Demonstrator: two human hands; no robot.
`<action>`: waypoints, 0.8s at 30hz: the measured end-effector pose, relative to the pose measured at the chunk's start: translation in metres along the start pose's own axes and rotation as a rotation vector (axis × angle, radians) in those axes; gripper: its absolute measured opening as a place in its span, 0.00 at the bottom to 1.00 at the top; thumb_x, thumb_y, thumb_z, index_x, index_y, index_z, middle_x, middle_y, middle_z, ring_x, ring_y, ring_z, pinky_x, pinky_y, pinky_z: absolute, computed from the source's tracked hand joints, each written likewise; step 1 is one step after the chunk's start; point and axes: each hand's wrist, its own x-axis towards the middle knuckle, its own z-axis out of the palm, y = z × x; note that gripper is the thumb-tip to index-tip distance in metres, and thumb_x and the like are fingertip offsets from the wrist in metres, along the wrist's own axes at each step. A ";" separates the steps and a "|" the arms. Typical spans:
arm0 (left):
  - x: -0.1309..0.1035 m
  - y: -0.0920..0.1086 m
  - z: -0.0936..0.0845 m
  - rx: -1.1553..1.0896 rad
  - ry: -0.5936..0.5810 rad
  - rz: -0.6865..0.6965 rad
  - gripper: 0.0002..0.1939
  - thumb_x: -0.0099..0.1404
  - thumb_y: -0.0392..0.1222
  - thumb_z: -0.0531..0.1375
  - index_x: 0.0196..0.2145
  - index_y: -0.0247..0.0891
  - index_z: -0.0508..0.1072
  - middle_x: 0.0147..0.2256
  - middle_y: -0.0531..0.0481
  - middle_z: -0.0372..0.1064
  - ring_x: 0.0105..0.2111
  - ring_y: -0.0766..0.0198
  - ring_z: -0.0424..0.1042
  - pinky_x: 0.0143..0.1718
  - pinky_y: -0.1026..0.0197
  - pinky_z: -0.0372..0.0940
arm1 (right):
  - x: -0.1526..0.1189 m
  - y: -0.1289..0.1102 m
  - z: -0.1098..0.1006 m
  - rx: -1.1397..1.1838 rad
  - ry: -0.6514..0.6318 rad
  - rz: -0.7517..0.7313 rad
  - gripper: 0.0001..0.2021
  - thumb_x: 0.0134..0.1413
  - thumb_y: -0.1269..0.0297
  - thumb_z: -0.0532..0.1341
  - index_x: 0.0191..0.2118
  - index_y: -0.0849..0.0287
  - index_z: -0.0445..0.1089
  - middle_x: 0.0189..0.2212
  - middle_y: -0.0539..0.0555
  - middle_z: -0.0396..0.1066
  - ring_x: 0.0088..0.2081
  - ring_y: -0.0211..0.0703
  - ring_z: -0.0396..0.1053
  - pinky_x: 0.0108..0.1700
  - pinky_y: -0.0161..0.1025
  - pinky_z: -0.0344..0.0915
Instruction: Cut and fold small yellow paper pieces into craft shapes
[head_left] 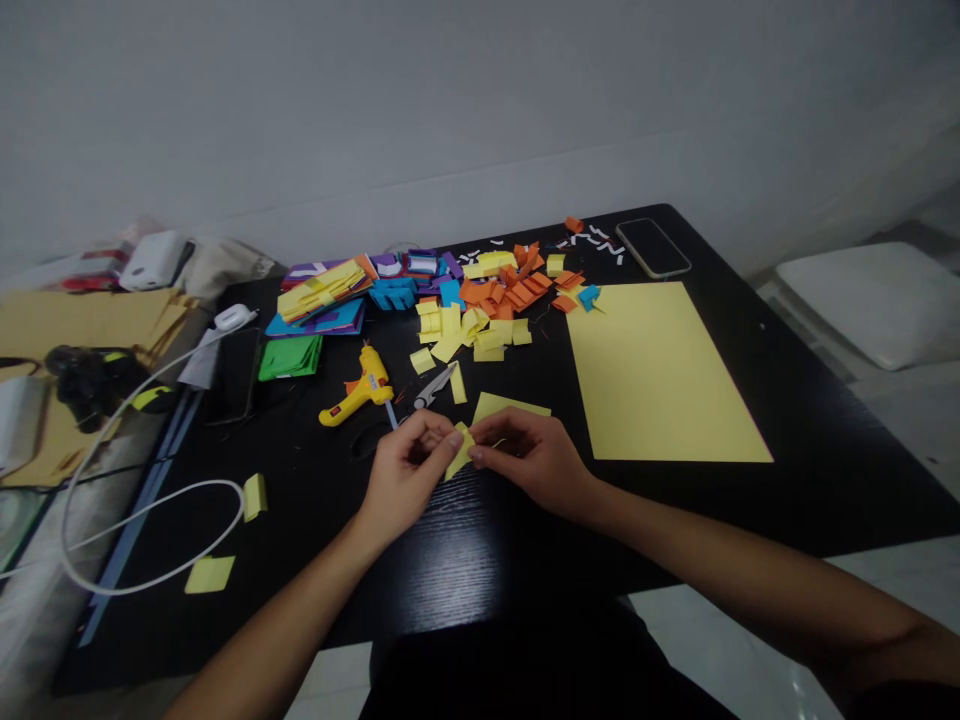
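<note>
Left hand (pixel 403 470), right hand (pixel 538 458): both pinching yellow slip (pixel 459 457); bare black table (pixel 465 545) between them and front edge. Yellow sheet (pixel 652 370) toward right edge.

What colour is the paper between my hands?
The paper is yellow, shown in the head view.

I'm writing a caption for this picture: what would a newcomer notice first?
Probably the large yellow sheet on the right of the black table, then the heap of mostly yellow and orange paper pieces toward the back. Near the middle, the left hand and right hand share a grip on a small yellow paper. Beyond the left hand, the yellow glue gun stands out too.
</note>
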 end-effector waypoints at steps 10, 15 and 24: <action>0.003 -0.002 -0.006 -0.024 -0.040 -0.011 0.08 0.63 0.44 0.68 0.34 0.36 0.80 0.26 0.51 0.76 0.25 0.67 0.71 0.28 0.65 0.66 | -0.002 0.001 0.000 -0.038 -0.007 -0.010 0.08 0.54 0.61 0.70 0.39 0.57 0.80 0.33 0.52 0.82 0.34 0.43 0.80 0.41 0.41 0.78; 0.004 -0.001 -0.004 -0.055 0.020 -0.040 0.09 0.63 0.45 0.68 0.33 0.37 0.79 0.26 0.52 0.75 0.25 0.67 0.70 0.27 0.66 0.65 | -0.002 0.000 0.001 -0.087 -0.017 -0.061 0.13 0.54 0.62 0.70 0.45 0.56 0.77 0.37 0.54 0.81 0.38 0.43 0.80 0.42 0.40 0.77; 0.003 -0.001 -0.002 -0.145 0.043 -0.068 0.09 0.63 0.44 0.68 0.33 0.36 0.77 0.26 0.52 0.74 0.25 0.68 0.70 0.28 0.67 0.66 | 0.001 0.002 0.000 0.029 -0.022 0.011 0.11 0.51 0.62 0.72 0.41 0.56 0.76 0.34 0.51 0.80 0.33 0.40 0.79 0.40 0.40 0.78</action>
